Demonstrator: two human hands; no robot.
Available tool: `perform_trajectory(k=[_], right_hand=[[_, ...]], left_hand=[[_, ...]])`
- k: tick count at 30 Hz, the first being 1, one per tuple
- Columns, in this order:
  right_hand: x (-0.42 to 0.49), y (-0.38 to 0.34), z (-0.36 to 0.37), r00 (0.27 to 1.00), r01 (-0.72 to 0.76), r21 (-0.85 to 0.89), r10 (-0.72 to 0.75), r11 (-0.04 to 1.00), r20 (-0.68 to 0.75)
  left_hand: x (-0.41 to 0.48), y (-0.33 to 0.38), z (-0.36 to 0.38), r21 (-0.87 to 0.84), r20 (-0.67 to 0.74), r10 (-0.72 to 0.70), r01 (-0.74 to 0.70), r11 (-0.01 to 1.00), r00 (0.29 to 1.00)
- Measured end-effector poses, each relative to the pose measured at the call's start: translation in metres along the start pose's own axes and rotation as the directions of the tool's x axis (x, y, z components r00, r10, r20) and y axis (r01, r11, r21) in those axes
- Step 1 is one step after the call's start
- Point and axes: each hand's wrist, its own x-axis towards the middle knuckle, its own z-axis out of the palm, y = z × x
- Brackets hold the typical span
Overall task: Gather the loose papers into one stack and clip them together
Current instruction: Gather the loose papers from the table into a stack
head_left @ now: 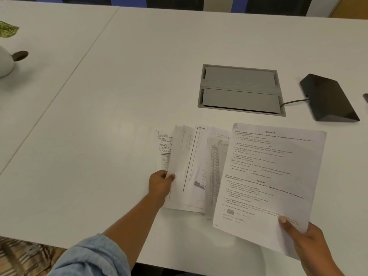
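Several printed sheets (191,168) lie fanned out on the white table (119,96) near its front edge. My left hand (160,185) grips the left edge of this fanned bunch, thumb on top. My right hand (306,242) holds the lower right corner of a typed question sheet (266,184), which overlaps the right side of the fan and is lifted a little off the table. No clip is visible.
A grey flip-lid cable box (241,89) is set into the table behind the papers. To its right sits a black wedge-shaped device (328,98) with a cable. A white pot (5,62) with a leaf stands at the far left.
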Motion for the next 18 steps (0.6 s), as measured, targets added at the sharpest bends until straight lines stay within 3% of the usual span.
perform_trajectory(k=[7, 14, 18], right_hand=[[0.005, 0.0, -0.001, 1.0, -0.004, 0.005, 0.004, 1.0, -0.007], [0.011, -0.001, 0.003, 1.0, -0.01, -0.015, 0.01, 1.0, -0.016], [0.013, 0.0, 0.005, 1.0, 0.001, -0.023, -0.002, 1.0, -0.018]], left_hand=[[0.004, 0.001, -0.008, -0.012, -0.11, 0.028, -0.029, 1.0, 0.994], [0.003, -0.001, -0.013, 0.122, -0.08, 0.102, -0.092, 0.988, 0.992], [0.003, 0.003, -0.015, 0.069, -0.023, 0.077, -0.075, 0.995, 0.997]])
